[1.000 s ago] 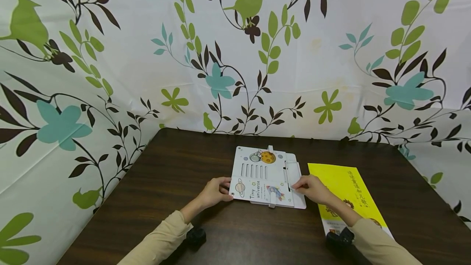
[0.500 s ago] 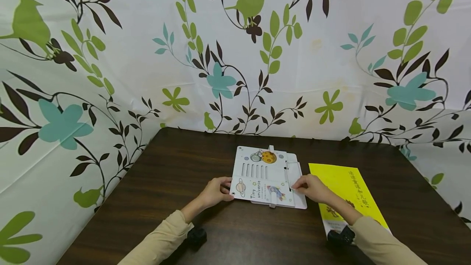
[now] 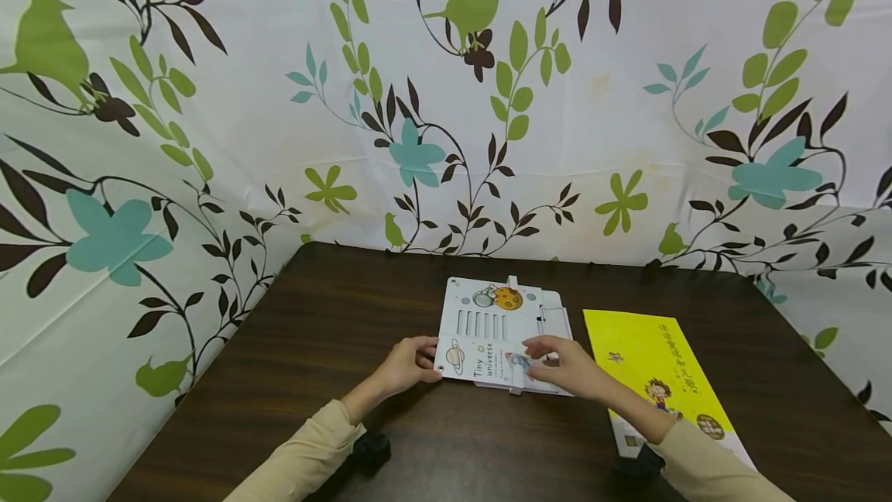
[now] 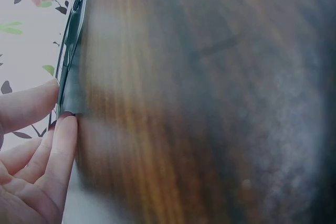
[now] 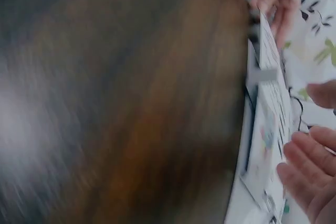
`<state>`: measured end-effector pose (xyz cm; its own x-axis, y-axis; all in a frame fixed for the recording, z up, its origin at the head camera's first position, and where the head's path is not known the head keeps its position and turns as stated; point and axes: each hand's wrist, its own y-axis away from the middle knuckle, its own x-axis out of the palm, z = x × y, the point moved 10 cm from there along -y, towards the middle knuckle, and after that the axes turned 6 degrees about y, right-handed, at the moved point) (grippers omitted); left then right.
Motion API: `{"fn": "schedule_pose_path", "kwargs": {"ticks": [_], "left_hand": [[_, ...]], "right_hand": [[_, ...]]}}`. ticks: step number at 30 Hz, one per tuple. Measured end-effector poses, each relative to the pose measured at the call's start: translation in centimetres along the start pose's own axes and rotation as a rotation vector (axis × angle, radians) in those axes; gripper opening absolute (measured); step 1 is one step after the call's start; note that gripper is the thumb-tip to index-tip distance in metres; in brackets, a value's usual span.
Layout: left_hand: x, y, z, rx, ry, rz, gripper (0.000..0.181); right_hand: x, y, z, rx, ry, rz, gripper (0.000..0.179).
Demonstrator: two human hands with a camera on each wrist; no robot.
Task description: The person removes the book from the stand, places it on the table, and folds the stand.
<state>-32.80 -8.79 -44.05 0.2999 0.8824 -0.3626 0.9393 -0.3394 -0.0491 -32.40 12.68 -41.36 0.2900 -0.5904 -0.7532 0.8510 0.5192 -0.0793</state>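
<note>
A flat white folding book stand (image 3: 481, 320), printed with "Tiny universe", planets and an astronaut, lies on the table. My left hand (image 3: 406, 365) pinches its lower left corner; in the left wrist view the thumb of that hand (image 4: 31, 166) is on one side of the thin edge, the fingers on the other. Over the stand's lower right part is my right hand (image 3: 573, 370), thumb and fingers apart with nothing between them. Seen from the right wrist, this hand (image 5: 310, 174) is beside the stand's face (image 5: 268, 129), and a white clip (image 5: 262, 75) straddles the stand's edge.
A yellow book (image 3: 634, 339) lies to the right of the stand, partly under the right forearm. The dark wooden table (image 3: 293, 331) ends at a patterned cloth backdrop (image 3: 265, 99). Black wrist devices (image 3: 372, 449) sit below both wrists.
My right hand has let go of the wire piece at the stand's right side and moved left over the rocket print, fingers spreading. My left hand stays at the corner.
</note>
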Motion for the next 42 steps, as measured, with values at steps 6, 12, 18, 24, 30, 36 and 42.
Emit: {"fn": "schedule_pose_path", "kwargs": {"ticks": [6, 12, 18, 24, 30, 36, 42], "left_hand": [[0.1, -0.1, 0.0, 0.010, 0.003, 0.002, 0.056], [0.0, 0.0, 0.0, 0.007, -0.001, -0.002, 0.057], [-0.2, 0.0, 0.1, 0.003, -0.005, -0.010, 0.056], [-0.1, 0.0, 0.0, 0.001, -0.008, -0.004, 0.057], [0.1, -0.1, -0.1, -0.001, 0.004, 0.003, 0.056], [0.1, -0.1, -0.3, 0.009, 0.005, 0.008, 0.056], [0.1, 0.0, -0.3, 0.010, 0.004, 0.007, 0.056]], "right_hand": [[2.0, 0.3, 0.7, -0.021, 0.016, 0.051, 0.048], [2.1, 0.2, 0.9, -0.032, 0.049, 0.017, 0.046], [2.2, 0.2, 1.2, -0.052, 0.109, -0.018, 0.039], [2.1, 0.1, 1.3, -0.044, 0.150, -0.025, 0.037], [2.0, 0.2, 1.3, -0.043, 0.152, -0.027, 0.037], [2.0, 0.1, 1.2, -0.048, 0.141, -0.026, 0.036], [2.0, 0.1, 1.3, -0.051, 0.138, -0.033, 0.035]]}}
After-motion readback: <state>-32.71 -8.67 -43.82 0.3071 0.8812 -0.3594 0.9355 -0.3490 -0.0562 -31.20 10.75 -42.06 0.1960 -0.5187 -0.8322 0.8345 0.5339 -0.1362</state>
